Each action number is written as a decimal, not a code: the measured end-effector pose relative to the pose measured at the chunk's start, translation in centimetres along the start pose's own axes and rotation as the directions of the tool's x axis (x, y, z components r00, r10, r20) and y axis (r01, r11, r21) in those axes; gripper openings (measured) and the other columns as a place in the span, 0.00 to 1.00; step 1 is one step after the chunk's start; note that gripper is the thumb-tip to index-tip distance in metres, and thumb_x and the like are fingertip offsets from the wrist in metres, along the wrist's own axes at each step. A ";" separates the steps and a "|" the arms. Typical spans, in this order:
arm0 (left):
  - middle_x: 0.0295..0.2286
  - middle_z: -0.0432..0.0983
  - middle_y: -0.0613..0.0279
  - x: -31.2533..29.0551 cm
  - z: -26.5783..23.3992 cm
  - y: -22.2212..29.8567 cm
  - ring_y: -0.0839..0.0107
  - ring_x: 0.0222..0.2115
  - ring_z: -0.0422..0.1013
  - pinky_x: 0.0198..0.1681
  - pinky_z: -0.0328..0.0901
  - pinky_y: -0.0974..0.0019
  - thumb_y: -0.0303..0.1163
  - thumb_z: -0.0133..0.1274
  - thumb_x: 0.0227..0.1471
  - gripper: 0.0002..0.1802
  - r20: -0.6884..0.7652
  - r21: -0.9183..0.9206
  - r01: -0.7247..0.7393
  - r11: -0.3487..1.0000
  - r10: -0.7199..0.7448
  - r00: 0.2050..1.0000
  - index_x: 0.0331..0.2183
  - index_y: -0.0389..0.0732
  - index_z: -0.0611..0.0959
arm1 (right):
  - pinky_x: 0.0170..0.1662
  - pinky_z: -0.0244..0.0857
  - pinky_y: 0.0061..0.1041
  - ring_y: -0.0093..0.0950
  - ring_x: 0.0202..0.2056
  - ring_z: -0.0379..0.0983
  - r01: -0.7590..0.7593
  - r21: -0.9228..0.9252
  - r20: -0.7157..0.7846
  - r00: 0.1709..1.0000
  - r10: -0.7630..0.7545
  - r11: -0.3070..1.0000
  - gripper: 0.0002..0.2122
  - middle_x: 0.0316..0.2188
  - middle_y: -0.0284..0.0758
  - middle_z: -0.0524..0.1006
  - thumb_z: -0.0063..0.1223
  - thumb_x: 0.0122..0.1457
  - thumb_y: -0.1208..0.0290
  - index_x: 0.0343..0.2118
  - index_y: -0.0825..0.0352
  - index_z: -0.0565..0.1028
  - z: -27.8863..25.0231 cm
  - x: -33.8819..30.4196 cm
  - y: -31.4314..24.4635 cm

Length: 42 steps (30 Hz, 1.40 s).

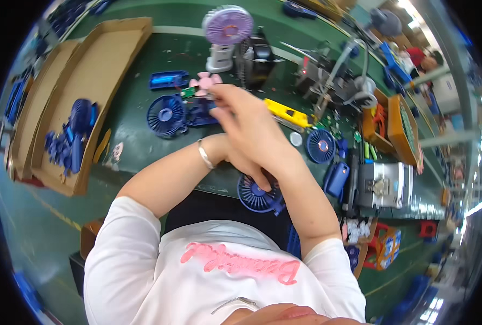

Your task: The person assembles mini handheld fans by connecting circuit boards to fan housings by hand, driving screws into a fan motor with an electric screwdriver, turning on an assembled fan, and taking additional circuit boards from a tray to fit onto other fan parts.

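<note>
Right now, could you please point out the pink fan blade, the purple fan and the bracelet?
Pink fan blade (205, 83), head view: its central hub.
Purple fan (228, 31), head view: its round front.
Bracelet (203, 154), head view: its visible band.

left fingers (261, 182) mostly hidden, distant person (415, 56) blurred

I logged one pink fan impeller (204, 83), blades spread, over the tabletop (138, 145); one round blue slatted fan part (248, 195), partly covered, at its near edge.
</note>
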<state>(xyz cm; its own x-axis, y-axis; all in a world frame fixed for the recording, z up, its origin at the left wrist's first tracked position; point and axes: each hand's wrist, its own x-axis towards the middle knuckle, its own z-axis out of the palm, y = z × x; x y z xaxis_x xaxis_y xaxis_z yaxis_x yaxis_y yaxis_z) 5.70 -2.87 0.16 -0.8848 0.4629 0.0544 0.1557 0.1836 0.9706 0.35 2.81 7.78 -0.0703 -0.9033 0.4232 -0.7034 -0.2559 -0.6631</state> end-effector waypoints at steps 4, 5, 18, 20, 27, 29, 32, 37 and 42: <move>0.43 0.76 0.54 -1.8 -0.1 -0.6 0.65 0.47 0.69 0.55 0.60 0.64 0.34 0.65 0.45 0.26 -0.128 0.122 -0.167 0.978 0.183 0.975 0.46 0.35 0.79 | 0.52 0.65 0.36 0.46 0.50 0.69 0.069 0.007 0.035 0.997 -0.069 0.998 0.21 0.53 0.48 0.68 0.55 0.53 0.77 0.52 0.69 0.68 -0.3 -1.3 -1.4; 0.42 0.76 0.54 -1.7 -0.2 -0.8 0.65 0.46 0.70 0.54 0.61 0.64 0.33 0.63 0.46 0.25 -0.106 0.166 -0.208 0.964 0.227 0.968 0.46 0.35 0.78 | 0.51 0.66 0.36 0.47 0.48 0.69 0.069 0.035 0.044 0.997 -0.071 0.997 0.19 0.48 0.48 0.70 0.56 0.52 0.76 0.48 0.71 0.70 -1.6 -2.4 -1.9; 0.29 0.72 0.64 1.2 1.6 1.7 0.79 0.30 0.68 0.33 0.63 0.75 0.31 0.58 0.50 0.17 -0.123 -0.561 0.333 0.758 -0.474 0.872 0.39 0.35 0.71 | 0.37 0.68 0.36 0.42 0.34 0.72 -0.455 -0.281 -0.259 0.884 0.389 0.845 0.11 0.32 0.43 0.73 0.57 0.52 0.78 0.39 0.71 0.73 -3.3 -16.4 -3.1; 0.31 0.73 0.62 1.4 1.6 1.9 0.78 0.33 0.69 0.36 0.65 0.74 0.30 0.59 0.49 0.20 -0.134 -0.714 0.225 0.663 -0.444 0.886 0.41 0.36 0.69 | 0.37 0.68 0.37 0.43 0.34 0.72 -0.487 -0.295 -0.333 0.859 0.389 0.822 0.13 0.33 0.44 0.73 0.57 0.52 0.78 0.41 0.70 0.72 -2.9 -16.7 -2.9; 0.46 0.69 0.51 1.9 2.5 2.4 0.68 0.47 0.67 0.52 0.62 0.65 0.25 0.66 0.41 0.42 -0.113 -0.675 0.023 0.738 -0.135 0.984 0.53 0.39 0.58 | 0.32 0.70 0.29 0.33 0.28 0.74 -0.567 -0.122 -0.378 0.785 0.490 0.814 0.17 0.37 0.41 0.70 0.59 0.48 0.82 0.43 0.70 0.71 -4.2 -16.7 -2.7; 0.48 0.67 0.51 2.1 2.5 3.3 0.67 0.48 0.67 0.53 0.61 0.64 0.27 0.68 0.40 0.46 -0.137 -0.659 0.008 0.752 -0.131 0.982 0.55 0.39 0.56 | 0.30 0.70 0.26 0.30 0.26 0.73 -0.489 -0.114 -0.465 0.796 0.388 0.865 0.16 0.37 0.40 0.70 0.60 0.48 0.83 0.41 0.71 0.72 -4.0 -17.1 -2.2; 0.50 0.65 0.54 2.1 3.0 2.7 0.68 0.50 0.64 0.54 0.61 0.64 0.35 0.72 0.36 0.56 -0.144 -0.580 -0.018 0.814 -0.081 0.986 0.60 0.38 0.55 | 0.31 0.70 0.27 0.33 0.28 0.74 -0.421 -0.106 -0.460 0.824 0.331 0.901 0.16 0.37 0.42 0.70 0.59 0.47 0.84 0.41 0.71 0.71 -3.4 -16.9 -1.9; 0.48 0.67 0.58 1.3 2.1 1.9 0.71 0.48 0.64 0.54 0.61 0.67 0.34 0.68 0.37 0.51 -0.063 -0.513 0.073 0.855 -0.123 0.990 0.59 0.36 0.59 | 0.33 0.70 0.23 0.29 0.30 0.75 -0.320 0.015 -0.469 0.835 0.290 0.947 0.13 0.33 0.40 0.73 0.59 0.50 0.83 0.40 0.72 0.74 -3.6 -18.4 -0.4; 0.56 0.61 0.45 1.9 2.8 1.7 0.60 0.56 0.61 0.60 0.55 0.61 0.28 0.68 0.32 0.53 -0.008 -0.768 -0.020 0.640 0.022 1.000 0.59 0.35 0.58 | 0.33 0.67 0.16 0.17 0.28 0.72 -0.426 0.554 -0.592 0.403 0.698 0.715 0.04 0.30 0.31 0.76 0.51 0.61 0.77 0.38 0.70 0.75 -5.2 -21.8 0.5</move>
<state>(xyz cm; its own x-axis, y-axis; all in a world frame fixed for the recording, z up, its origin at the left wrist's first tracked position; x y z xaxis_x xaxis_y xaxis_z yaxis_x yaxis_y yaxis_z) 5.47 0.74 1.27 -0.8844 0.4602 0.0774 -0.2202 -0.5578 0.8002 -2.17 24.15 1.43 -0.9381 -0.3387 0.0729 -0.0813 0.0106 -0.9966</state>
